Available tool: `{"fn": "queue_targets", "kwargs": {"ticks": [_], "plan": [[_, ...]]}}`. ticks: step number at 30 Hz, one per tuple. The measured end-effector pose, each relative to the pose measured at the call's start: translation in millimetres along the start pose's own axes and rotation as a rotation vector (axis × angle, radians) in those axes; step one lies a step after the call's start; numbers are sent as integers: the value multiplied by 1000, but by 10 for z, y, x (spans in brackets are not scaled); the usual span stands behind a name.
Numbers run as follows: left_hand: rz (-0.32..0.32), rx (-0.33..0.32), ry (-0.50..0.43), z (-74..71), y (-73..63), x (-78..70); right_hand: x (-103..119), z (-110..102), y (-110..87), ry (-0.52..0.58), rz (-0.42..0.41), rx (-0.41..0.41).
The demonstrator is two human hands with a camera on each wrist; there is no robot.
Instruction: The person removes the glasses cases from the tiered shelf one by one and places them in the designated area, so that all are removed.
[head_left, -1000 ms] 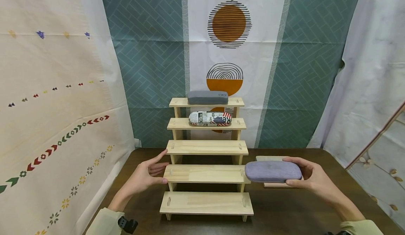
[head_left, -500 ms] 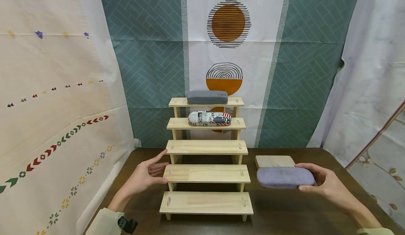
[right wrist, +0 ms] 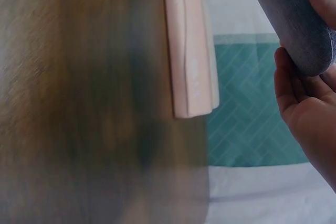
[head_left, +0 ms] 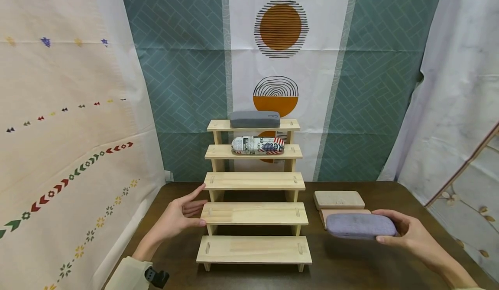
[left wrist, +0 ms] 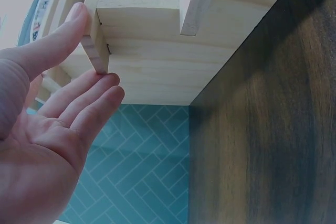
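In the head view, my right hand (head_left: 409, 236) grips the right end of a lavender cloth-covered glasses case (head_left: 360, 226), thumb on the near side. The case hangs above the table, partly in front of a pink glasses case (head_left: 325, 218). The right wrist view shows this held case (right wrist: 294, 19) and the pink case (right wrist: 189, 51) lying apart from it. My left hand (head_left: 180, 215) rests against the left side of a stepped wooden rack (head_left: 253, 214), fingers fairly straight. In the left wrist view its thumb and fingertips touch a board end (left wrist: 94, 51).
A grey glasses case (head_left: 255, 120) lies on the rack's top step, and a newsprint-and-flag-patterned case (head_left: 258, 145) on the step below. A beige case (head_left: 339, 200) lies behind the pink one on the dark table (head_left: 351, 268). Cloth hangings (head_left: 183, 77) enclose the table.
My right hand has carried the lavender case to the right and nearer to me, uncovering the beige case and part of the pink one. The left hand stays at the rack.
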State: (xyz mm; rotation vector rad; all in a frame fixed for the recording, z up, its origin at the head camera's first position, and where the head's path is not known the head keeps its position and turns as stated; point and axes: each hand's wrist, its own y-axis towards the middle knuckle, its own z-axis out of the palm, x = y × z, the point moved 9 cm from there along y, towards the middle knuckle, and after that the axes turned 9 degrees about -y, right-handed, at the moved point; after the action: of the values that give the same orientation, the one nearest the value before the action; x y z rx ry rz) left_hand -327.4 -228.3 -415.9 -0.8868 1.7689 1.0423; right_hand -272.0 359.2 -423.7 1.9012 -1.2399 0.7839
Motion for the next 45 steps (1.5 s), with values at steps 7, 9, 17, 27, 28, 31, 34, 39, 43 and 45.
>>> {"fn": "queue_targets", "kwargs": {"ticks": [7,9,17,27,28,31,34,39,43,45], "plan": [[-3,7,0,9,4,-6,-220,-53,-86,-13,68,11],[-3,6,-2,6,3,-7,-279,-50,-107,-5,89,31],[-3,5,5,-1,-1,5,-405,36,-120,21,78,84],[5,2,13,6,-6,-17,-510,130,-37,-36,99,77],[7,-1,15,5,-7,-21,-522,133,-30,-38,107,74],[6,-4,17,3,-8,-22,-551,155,-16,-40,117,79],[7,-3,20,4,-5,-21,-583,176,-11,-28,124,86],[3,-1,10,1,3,-8,-606,198,-4,-8,100,98],[0,-2,9,-6,6,4,-623,204,-1,-15,76,102],[0,0,9,-6,7,5,-631,201,8,-40,75,98]]}}
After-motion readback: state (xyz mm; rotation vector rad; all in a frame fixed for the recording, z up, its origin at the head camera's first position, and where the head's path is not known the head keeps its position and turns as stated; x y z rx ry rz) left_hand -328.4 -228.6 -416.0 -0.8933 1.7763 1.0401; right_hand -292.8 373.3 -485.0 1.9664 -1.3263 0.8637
